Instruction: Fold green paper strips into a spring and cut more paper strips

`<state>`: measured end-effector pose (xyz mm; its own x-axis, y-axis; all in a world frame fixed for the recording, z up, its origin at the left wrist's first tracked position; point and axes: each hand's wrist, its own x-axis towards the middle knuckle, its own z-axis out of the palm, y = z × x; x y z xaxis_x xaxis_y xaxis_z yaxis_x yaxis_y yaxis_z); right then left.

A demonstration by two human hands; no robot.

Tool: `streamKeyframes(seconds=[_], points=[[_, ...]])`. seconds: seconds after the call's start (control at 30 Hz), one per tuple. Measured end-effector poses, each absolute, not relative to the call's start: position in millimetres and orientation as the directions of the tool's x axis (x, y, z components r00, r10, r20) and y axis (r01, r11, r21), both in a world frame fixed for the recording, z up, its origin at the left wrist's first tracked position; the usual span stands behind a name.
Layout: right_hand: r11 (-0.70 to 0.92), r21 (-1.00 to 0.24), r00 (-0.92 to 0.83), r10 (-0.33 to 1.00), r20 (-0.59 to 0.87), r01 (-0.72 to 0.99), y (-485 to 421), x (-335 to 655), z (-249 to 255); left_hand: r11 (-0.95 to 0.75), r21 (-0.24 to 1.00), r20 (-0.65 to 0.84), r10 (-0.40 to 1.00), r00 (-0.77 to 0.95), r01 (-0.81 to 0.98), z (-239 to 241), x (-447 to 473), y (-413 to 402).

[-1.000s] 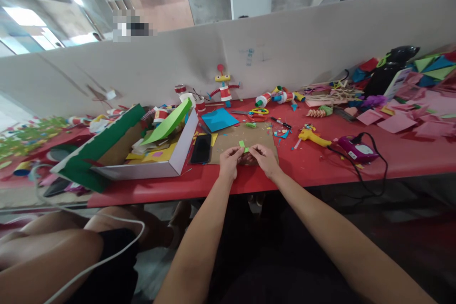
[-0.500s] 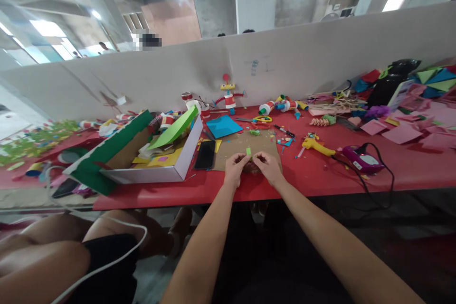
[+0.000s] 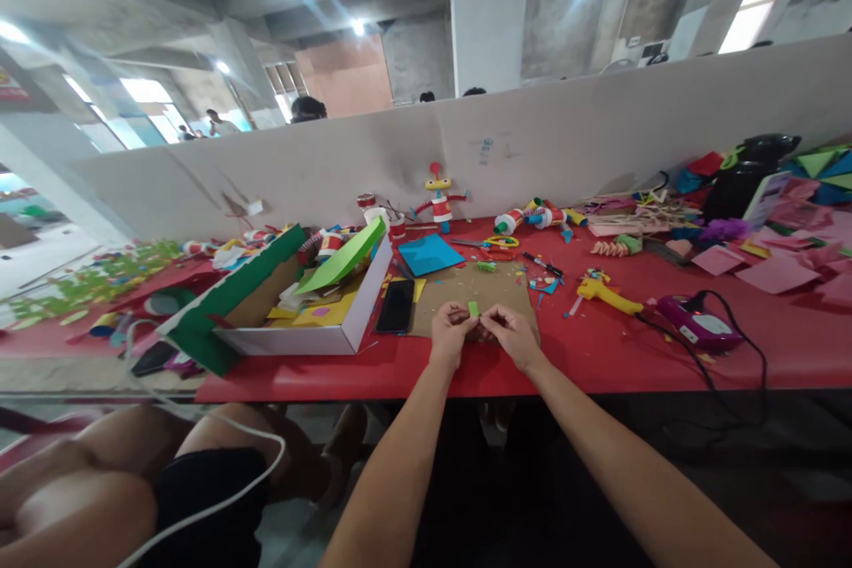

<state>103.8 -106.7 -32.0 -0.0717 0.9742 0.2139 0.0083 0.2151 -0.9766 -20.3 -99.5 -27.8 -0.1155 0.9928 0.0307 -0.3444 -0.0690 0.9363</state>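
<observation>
A small light-green paper strip (image 3: 473, 309) stands up between my fingertips, over the near part of a brown cardboard sheet (image 3: 439, 297). My left hand (image 3: 451, 333) is closed in a pinch on the strip from the left. From the right, my right hand (image 3: 511, 333) pinches at the strip's lower edge. Beyond the hands lies a green rolled piece (image 3: 486, 266) on the cardboard. A blue paper sheet (image 3: 431, 255) and yellow-handled scissors (image 3: 499, 241) rest farther back.
To the left are a black phone (image 3: 396, 306) and an open box (image 3: 286, 340) with paper scraps. At right lie a yellow glue gun (image 3: 609, 295) and a purple box with cable (image 3: 700, 322). A paper robot figure (image 3: 440, 206) stands by the partition. Someone's legs (image 3: 99, 470) are at lower left.
The camera view has shifted, so the whole scene sits slightly lower and to the right. Both hands stay together at the green strip.
</observation>
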Motion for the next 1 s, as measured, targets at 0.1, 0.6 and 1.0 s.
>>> streamKeyframes(seconds=[0.1, 0.6, 1.0], points=[[0.219, -0.976, -0.03, 0.975, 0.219, -0.007, -105.3, 103.9, -33.6, -0.1, 0.943, 0.066, 0.991, -0.114, -0.318, -27.5, -18.1, -100.5], [0.334, -0.941, 0.085, 0.937, 0.338, 0.063, -95.9, 108.5, -48.1, -0.141, 0.982, 0.134, 0.989, -0.06, -0.129, -27.0, -16.2, -105.3], [0.222, -0.968, 0.126, 0.97, 0.207, -0.12, -100.8, 106.5, -36.5, -0.072, 0.915, 0.012, 0.988, -0.151, -0.398, -23.2, -7.5, -104.6]])
